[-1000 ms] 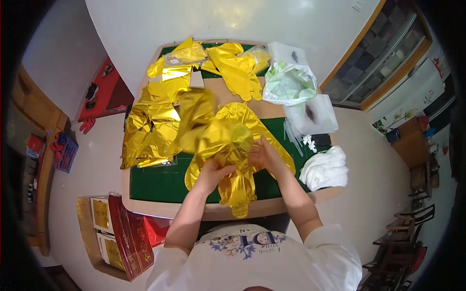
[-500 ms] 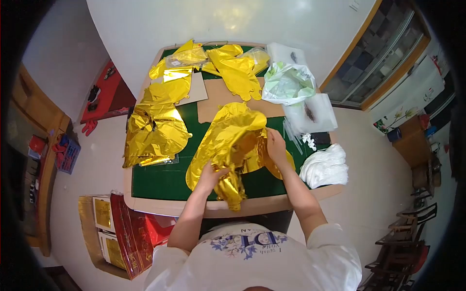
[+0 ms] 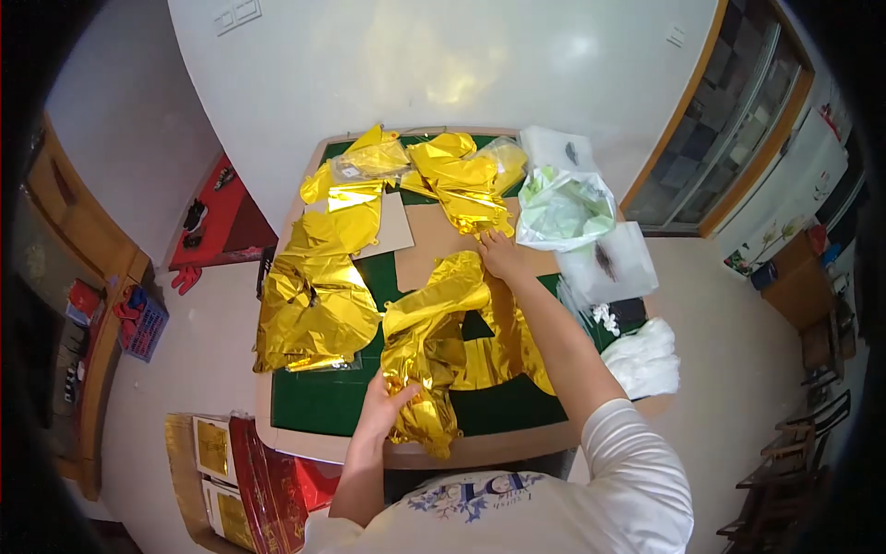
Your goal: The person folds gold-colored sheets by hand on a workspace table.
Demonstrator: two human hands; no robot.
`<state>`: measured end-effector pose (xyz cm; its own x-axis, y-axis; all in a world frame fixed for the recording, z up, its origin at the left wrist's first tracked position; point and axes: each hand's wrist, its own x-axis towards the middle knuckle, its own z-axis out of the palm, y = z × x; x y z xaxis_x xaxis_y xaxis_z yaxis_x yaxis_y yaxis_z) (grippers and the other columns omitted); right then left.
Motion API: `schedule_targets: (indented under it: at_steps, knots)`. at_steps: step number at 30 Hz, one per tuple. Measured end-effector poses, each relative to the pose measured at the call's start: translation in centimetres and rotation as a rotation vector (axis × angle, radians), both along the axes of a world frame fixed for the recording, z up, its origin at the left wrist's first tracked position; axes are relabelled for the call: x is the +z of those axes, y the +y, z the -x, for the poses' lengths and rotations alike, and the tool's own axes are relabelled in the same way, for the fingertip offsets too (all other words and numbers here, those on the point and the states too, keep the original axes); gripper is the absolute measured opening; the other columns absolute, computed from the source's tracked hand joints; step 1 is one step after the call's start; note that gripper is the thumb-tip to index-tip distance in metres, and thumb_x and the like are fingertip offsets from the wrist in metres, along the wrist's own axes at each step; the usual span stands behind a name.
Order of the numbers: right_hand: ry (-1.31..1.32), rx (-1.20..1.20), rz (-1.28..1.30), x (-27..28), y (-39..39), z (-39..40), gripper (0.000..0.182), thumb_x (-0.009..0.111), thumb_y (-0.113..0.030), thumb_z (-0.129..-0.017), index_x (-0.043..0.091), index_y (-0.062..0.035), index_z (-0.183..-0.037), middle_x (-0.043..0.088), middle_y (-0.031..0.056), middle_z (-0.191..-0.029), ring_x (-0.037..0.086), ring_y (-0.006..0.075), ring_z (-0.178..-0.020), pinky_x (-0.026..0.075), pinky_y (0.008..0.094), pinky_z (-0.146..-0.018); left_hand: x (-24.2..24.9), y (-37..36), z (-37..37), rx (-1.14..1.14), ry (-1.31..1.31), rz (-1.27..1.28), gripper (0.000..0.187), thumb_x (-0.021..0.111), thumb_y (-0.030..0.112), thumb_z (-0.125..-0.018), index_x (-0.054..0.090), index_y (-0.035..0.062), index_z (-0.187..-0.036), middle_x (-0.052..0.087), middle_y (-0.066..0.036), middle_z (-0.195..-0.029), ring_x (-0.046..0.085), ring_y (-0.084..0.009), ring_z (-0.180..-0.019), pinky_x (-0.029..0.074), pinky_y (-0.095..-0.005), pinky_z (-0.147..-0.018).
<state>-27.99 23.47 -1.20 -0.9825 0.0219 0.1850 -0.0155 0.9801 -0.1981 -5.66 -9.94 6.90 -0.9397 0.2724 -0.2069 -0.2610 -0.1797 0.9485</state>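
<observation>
A deflated gold foil balloon (image 3: 429,319) lies crumpled and folded over at the near middle of the green-topped table (image 3: 323,406). My left hand (image 3: 380,406) is closed on its near left end, thumb on top of the foil. Farther forward, my right hand (image 3: 503,257) has its fingers bent at the lower end of a second gold foil balloon (image 3: 461,185); the fingertips look closed on that edge, partly hidden by the hand. My right forearm crosses over the near balloon's right side. Another wrinkled gold foil balloon (image 3: 318,305) lies to the left.
Cardboard (image 3: 420,263) lies mid-table. On the right are an open plastic bag (image 3: 565,217), clear packaging (image 3: 614,263) and a white bundle (image 3: 646,360). A box with gold panels (image 3: 217,480) stands on the floor at lower left.
My right hand has let go of the near balloon's right edge and reached forward to the far balloon. My left hand keeps its hold. The view has tilted up.
</observation>
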Motion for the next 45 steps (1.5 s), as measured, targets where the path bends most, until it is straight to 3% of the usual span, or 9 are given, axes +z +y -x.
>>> schedule_targets:
  at_steps: [3, 8, 12, 15, 20, 33, 37, 42, 45]
  knots:
    - [0.073, 0.216, -0.297, -2.0, 1.7, 2.9, 0.044, 0.041, -0.028, -0.096, 0.047, 0.0005, -0.129, 0.047, 0.0157, -0.133, 0.042, 0.0341, -0.124, 0.035, 0.0419, -0.103, 0.2, -0.3, -0.1, 0.006, -0.015, 0.011, 0.047, 0.068, -0.005, -0.078, 0.051, 0.0017, -0.122, 0.062, -0.005, -0.107, 0.06, -0.0142, -0.095, 0.048, -0.0282, -0.083]
    - [-0.015, 0.078, -0.091, -5.1, 2.9, 5.7, 0.047, 0.043, -0.027, -0.095, 0.043, -0.0014, -0.134, 0.042, 0.0217, -0.138, 0.035, 0.0356, -0.133, 0.027, 0.0427, -0.111, 0.7, 0.0, -0.6, -0.029, 0.008, -0.019, 0.043, 0.068, -0.004, -0.078, 0.052, 0.0016, -0.118, 0.062, -0.004, -0.107, 0.06, -0.0126, -0.094, 0.048, -0.0268, -0.082]
    - [-0.147, -0.15, 0.195, 2.5, -0.3, 0.2, 0.045, 0.05, -0.018, -0.09, 0.045, -0.0019, -0.132, 0.043, 0.0212, -0.138, 0.037, 0.0357, -0.131, 0.032, 0.0415, -0.109, 0.5, 0.2, -0.7, -0.038, 0.024, -0.022, 0.045, 0.067, -0.006, -0.079, 0.051, 0.0024, -0.119, 0.062, -0.003, -0.105, 0.06, -0.012, -0.092, 0.048, -0.0265, -0.081]
    - [0.099, -0.13, 0.25, 2.5, -1.0, -2.7, 0.044, 0.054, -0.009, -0.087, 0.047, -0.0017, -0.13, 0.043, 0.0214, -0.137, 0.04, 0.0358, -0.128, 0.036, 0.0414, -0.105, 1.1, 0.5, -0.8, -0.062, 0.031, -0.03, 0.047, 0.066, -0.008, -0.078, 0.049, 0.003, -0.121, 0.062, -0.004, -0.105, 0.06, -0.0122, -0.092, 0.049, -0.0262, -0.079]
    - [0.363, 0.295, 0.179, 2.6, -3.1, -7.3, 0.037, 0.054, -0.003, -0.086, 0.052, -0.0032, -0.123, 0.048, 0.0181, -0.132, 0.051, 0.0375, -0.113, 0.043, 0.0434, -0.094, 1.1, 0.9, -1.3, -0.139, 0.021, -0.055, 0.05, 0.066, -0.008, -0.079, 0.047, 0.0032, -0.124, 0.061, -0.004, -0.105, 0.06, -0.0118, -0.09, 0.049, -0.0249, -0.076]
    - [-0.067, -0.64, 0.303, 4.8, -1.9, 2.5, 0.056, 0.067, -0.028, -0.083, 0.049, -0.0019, -0.129, 0.051, 0.018, -0.13, 0.051, 0.0307, -0.119, 0.043, 0.0376, -0.098, 2.2, 0.6, -2.0, -0.085, 0.025, -0.035, 0.043, 0.066, -0.008, -0.079, 0.051, 0.0027, -0.118, 0.062, -0.002, -0.103, 0.06, -0.0101, -0.089, 0.048, -0.0249, -0.077]
    - [-0.231, -0.544, 0.363, 0.4, 1.6, 7.4, 0.051, 0.067, -0.029, -0.082, 0.055, -0.0029, -0.124, 0.057, 0.0175, -0.122, 0.056, 0.03, -0.112, 0.045, 0.0373, -0.095, 2.3, 0.1, -2.0, -0.078, -0.009, -0.024, 0.045, 0.067, -0.007, -0.078, 0.051, 0.0023, -0.119, 0.062, -0.003, -0.105, 0.06, -0.0108, -0.092, 0.048, -0.0252, -0.08]
    - [0.29, -0.363, 0.155, -0.5, 3.6, 10.3, 0.038, 0.055, -0.027, -0.087, 0.058, -0.0044, -0.118, 0.065, 0.0199, -0.102, 0.063, 0.0349, -0.092, 0.047, 0.0446, -0.087, 2.3, 0.3, -1.8, -0.106, 0.001, -0.025, 0.046, 0.067, -0.007, -0.078, 0.05, 0.0017, -0.12, 0.062, -0.003, -0.105, 0.059, -0.011, -0.092, 0.047, -0.0257, -0.08]
    - [0.414, -0.515, 0.808, 3.7, 4.5, 12.1, 0.033, 0.052, -0.017, -0.087, 0.056, 0.0011, -0.114, 0.066, 0.0233, -0.094, 0.066, 0.0381, -0.078, 0.05, 0.0492, -0.075, 2.3, 0.3, -1.7, -0.132, -0.004, -0.013, 0.046, 0.067, -0.007, -0.078, 0.05, 0.0015, -0.12, 0.062, -0.003, -0.105, 0.059, -0.011, -0.092, 0.047, -0.0258, -0.08]
